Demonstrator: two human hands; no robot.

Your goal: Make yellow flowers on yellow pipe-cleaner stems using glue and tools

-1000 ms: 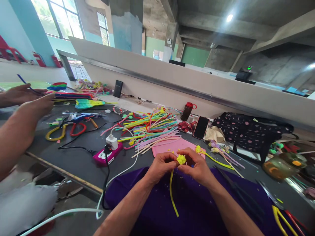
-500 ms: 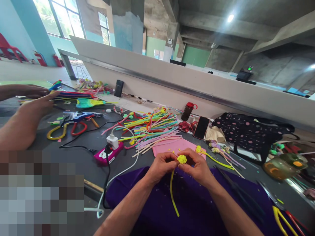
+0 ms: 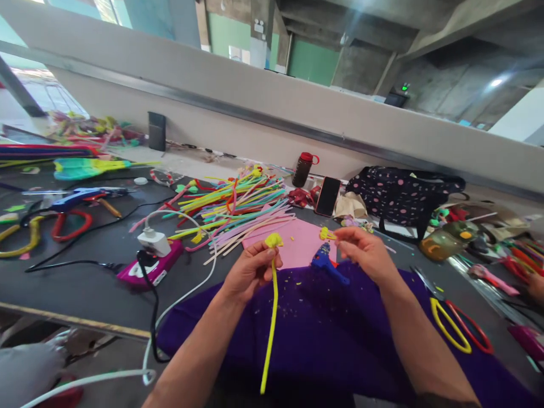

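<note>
My left hand (image 3: pixel 250 269) is closed around the top of a yellow pipe-cleaner flower (image 3: pixel 274 240), a fluffy clustered head whose long stem (image 3: pixel 272 323) hangs below the fingers. To the right, my right hand (image 3: pixel 361 249) reaches over the edge of the pink foam sheet (image 3: pixel 293 243). Its thumb and fingertips pinch the stem of a second yellow pipe-cleaner flower (image 3: pixel 326 233), and the hand hides most of that stem. Blue-handled pliers (image 3: pixel 329 265) lie between the hands, across the sheet's lower edge and the purple cloth (image 3: pixel 310 340).
Loose pipe cleaners (image 3: pixel 238 207) are heaped behind the sheet. A purple power strip (image 3: pixel 151 263) with cables sits left; scissors (image 3: pixel 450 323) lie right. A phone (image 3: pixel 327 195), bottle (image 3: pixel 304 169), dark bag (image 3: pixel 403 198) and jar (image 3: pixel 446 241) stand behind. Another person's hand (image 3: pixel 536 286) shows at right.
My hands have parted: the left has kept the yellow flower and moved left, the right has gone to the second flower. The pliers have come into sight. The view has turned right.
</note>
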